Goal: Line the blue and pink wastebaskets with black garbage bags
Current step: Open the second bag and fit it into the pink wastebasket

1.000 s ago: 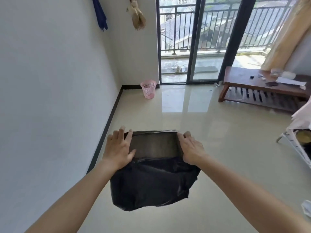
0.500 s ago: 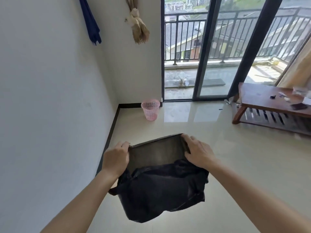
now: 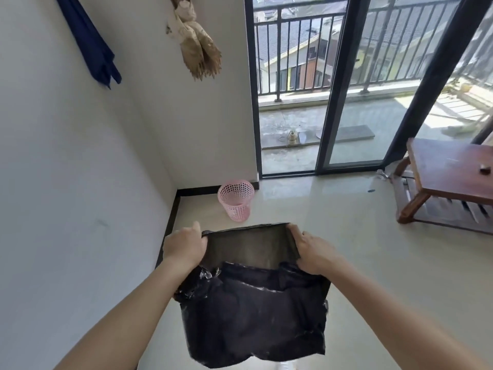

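Note:
A black garbage bag (image 3: 253, 316) hangs in the air in front of me with its mouth pulled open. My left hand (image 3: 184, 248) grips the left edge of the mouth and my right hand (image 3: 313, 252) grips the right edge. The pink mesh wastebasket (image 3: 236, 200) stands upright and unlined on the floor in the corner, beyond the bag and slightly left of its middle. No blue wastebasket is in view.
A white wall (image 3: 66, 182) runs close on my left with a dark skirting. A wooden low table (image 3: 448, 180) stands at the right. Glass balcony doors (image 3: 346, 102) close the far side. A blue cloth (image 3: 90, 46) and a straw broom (image 3: 197, 46) hang on the walls.
I have come closer to the pink wastebasket, which now looks larger. My left hand has curled from flat fingers into a closed grip on the bag's edge. The bag mouth stays open.

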A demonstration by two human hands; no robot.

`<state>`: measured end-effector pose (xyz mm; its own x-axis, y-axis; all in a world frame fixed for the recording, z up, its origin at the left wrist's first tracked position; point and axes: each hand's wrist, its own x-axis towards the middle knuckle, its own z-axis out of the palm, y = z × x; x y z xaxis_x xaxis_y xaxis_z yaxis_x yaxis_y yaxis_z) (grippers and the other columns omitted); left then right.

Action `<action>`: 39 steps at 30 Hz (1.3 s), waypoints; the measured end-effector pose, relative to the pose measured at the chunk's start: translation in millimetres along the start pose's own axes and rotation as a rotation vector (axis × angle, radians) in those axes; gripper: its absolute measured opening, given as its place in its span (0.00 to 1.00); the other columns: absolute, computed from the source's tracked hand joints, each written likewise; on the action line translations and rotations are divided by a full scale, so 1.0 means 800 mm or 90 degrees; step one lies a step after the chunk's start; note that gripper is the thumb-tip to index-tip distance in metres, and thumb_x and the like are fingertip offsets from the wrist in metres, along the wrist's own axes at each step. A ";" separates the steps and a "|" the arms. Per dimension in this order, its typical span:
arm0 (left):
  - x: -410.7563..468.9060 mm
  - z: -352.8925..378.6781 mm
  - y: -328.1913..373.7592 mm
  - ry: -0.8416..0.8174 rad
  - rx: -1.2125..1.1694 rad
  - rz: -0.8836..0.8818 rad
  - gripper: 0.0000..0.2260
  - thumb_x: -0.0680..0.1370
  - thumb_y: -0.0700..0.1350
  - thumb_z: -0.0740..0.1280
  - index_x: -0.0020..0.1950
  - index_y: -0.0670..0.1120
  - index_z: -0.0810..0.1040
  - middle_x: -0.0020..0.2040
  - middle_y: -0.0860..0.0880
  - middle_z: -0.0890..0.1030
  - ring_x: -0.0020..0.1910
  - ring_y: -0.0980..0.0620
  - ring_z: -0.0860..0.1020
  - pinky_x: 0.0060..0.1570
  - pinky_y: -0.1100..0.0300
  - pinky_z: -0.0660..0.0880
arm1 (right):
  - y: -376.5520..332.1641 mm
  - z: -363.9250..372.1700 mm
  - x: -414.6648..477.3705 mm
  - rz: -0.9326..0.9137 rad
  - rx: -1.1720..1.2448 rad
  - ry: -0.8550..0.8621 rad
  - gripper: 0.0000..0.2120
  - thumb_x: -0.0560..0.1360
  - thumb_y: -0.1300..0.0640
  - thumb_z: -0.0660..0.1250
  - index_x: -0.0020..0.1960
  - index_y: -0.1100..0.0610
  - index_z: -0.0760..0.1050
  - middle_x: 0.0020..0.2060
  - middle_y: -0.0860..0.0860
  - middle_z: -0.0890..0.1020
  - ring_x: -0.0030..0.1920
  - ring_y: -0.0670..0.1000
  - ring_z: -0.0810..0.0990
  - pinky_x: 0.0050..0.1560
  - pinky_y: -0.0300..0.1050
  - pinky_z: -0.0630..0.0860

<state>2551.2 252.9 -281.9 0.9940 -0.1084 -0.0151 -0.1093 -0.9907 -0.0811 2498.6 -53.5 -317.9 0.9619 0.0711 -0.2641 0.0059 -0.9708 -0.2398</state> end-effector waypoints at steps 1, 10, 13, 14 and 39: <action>0.039 -0.006 0.001 -0.002 0.015 -0.014 0.12 0.79 0.54 0.57 0.45 0.47 0.66 0.42 0.45 0.82 0.41 0.43 0.79 0.35 0.56 0.69 | 0.003 -0.020 0.036 -0.009 0.028 0.010 0.36 0.72 0.61 0.64 0.74 0.51 0.49 0.54 0.58 0.74 0.51 0.63 0.79 0.47 0.57 0.78; 0.316 -0.008 -0.026 -0.013 -0.145 -0.147 0.26 0.77 0.66 0.46 0.41 0.46 0.71 0.43 0.44 0.80 0.38 0.43 0.72 0.39 0.53 0.69 | -0.026 -0.143 0.339 -0.007 0.420 0.169 0.36 0.70 0.65 0.67 0.67 0.45 0.52 0.56 0.53 0.72 0.52 0.53 0.74 0.48 0.46 0.72; 0.411 0.014 -0.036 -0.047 -0.195 -0.143 0.35 0.72 0.75 0.44 0.46 0.45 0.71 0.46 0.44 0.80 0.46 0.40 0.77 0.41 0.53 0.68 | -0.013 -0.156 0.444 0.060 0.307 0.135 0.28 0.69 0.65 0.66 0.68 0.56 0.67 0.56 0.55 0.74 0.59 0.55 0.73 0.54 0.46 0.71; 0.446 0.022 -0.040 -0.057 -0.199 -0.131 0.36 0.70 0.76 0.44 0.49 0.45 0.71 0.49 0.44 0.80 0.49 0.40 0.78 0.41 0.52 0.68 | -0.009 -0.160 0.478 0.076 0.239 0.117 0.18 0.69 0.64 0.64 0.59 0.58 0.74 0.53 0.56 0.77 0.58 0.58 0.75 0.49 0.46 0.71; 0.928 0.411 0.027 -0.273 -0.450 -0.369 0.16 0.75 0.50 0.69 0.55 0.42 0.71 0.51 0.42 0.79 0.52 0.39 0.77 0.48 0.52 0.73 | 0.130 0.074 1.065 0.377 0.399 -0.122 0.19 0.80 0.51 0.57 0.51 0.67 0.78 0.50 0.66 0.82 0.52 0.64 0.80 0.51 0.52 0.76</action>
<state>3284.6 178.3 -622.6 0.7916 0.3060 -0.5290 0.5566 -0.7183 0.4175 3302.7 -80.2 -623.0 0.6970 -0.3117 -0.6458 -0.6839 -0.5598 -0.4678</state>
